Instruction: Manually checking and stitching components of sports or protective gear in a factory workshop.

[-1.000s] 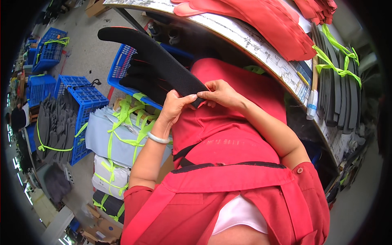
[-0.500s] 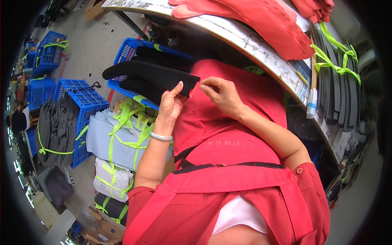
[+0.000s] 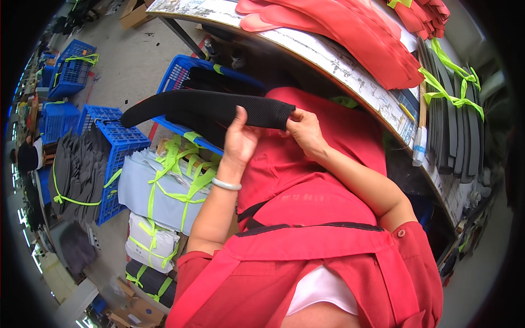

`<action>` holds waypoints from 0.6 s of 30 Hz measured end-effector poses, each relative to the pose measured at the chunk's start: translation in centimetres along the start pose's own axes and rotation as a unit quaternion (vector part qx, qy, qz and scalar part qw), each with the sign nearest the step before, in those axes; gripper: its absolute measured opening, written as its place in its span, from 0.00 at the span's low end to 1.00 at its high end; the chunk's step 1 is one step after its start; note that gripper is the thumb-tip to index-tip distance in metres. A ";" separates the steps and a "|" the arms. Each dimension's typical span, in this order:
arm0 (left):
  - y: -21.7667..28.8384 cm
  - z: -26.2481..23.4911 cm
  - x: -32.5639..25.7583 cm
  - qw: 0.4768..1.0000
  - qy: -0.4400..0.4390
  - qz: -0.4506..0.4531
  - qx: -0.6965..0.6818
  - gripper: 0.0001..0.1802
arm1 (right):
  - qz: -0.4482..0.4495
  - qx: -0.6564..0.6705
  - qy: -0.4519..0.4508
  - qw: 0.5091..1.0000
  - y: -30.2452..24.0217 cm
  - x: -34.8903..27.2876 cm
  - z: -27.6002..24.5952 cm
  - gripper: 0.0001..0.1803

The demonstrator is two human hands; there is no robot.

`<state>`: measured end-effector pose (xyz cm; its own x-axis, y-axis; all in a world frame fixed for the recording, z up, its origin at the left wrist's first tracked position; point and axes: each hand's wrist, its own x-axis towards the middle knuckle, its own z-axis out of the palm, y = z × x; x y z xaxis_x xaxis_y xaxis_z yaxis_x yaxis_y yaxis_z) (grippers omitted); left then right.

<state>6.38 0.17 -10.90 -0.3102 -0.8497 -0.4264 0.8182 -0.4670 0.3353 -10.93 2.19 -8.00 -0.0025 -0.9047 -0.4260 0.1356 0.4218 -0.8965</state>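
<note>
A long black textured fabric piece (image 3: 208, 106) stretches sideways above my lap, narrowing to a rounded tip at the left. My left hand (image 3: 240, 139) grips it from the near side, thumb over its face and fingers tucked beneath. A pale bangle (image 3: 226, 185) circles that wrist. At the piece's squared right end, my right hand (image 3: 304, 130) pinches the edge between thumb and curled fingers. Just beyond and below the piece, a blue plastic basket (image 3: 174, 76) holds more dark fabric pieces (image 3: 205, 124), partly covered by the held one.
A worn worktable (image 3: 328, 60) runs along the far right with stacked coral-red pieces (image 3: 339, 38) and tied dark grey strips (image 3: 451, 115). At left stand blue crates (image 3: 112, 128), a grey bundle (image 3: 79, 169), a pale blue bundle (image 3: 142, 186) and a white package (image 3: 145, 240).
The black fabric piece has shifted right and is held out straighter. My right hand, apart from its end before, now pinches that end. A red thread at the end no longer shows.
</note>
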 end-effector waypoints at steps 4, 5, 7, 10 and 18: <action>-0.4 -2.1 1.1 1.000 0.018 0.015 -0.010 0.17 | 0.063 0.016 -0.031 0.997 -0.4 -0.7 0.3 0.14; -1.4 -2.3 1.3 0.999 0.032 0.019 -0.016 0.16 | 0.063 0.014 -0.036 0.997 -0.4 -0.6 0.0 0.14; -2.2 -2.1 0.9 0.998 0.045 0.033 0.007 0.17 | 0.077 -0.021 -0.018 0.997 -0.4 -0.3 -1.0 0.17; 1.0 -3.0 1.5 0.998 0.010 0.061 0.022 0.19 | 0.083 -0.046 -0.018 0.995 0.1 -0.7 -1.8 0.14; 15.3 -12.3 2.0 0.939 0.215 0.267 0.029 0.17 | 0.035 -0.068 -0.040 0.996 -0.7 -2.3 -1.9 0.14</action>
<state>24.22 -5.61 -16.99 0.3712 -0.7948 -0.4801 0.7701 -0.0254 0.6374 -12.94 4.06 -6.63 0.0814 -0.8723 -0.4822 -0.0022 0.4837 -0.8753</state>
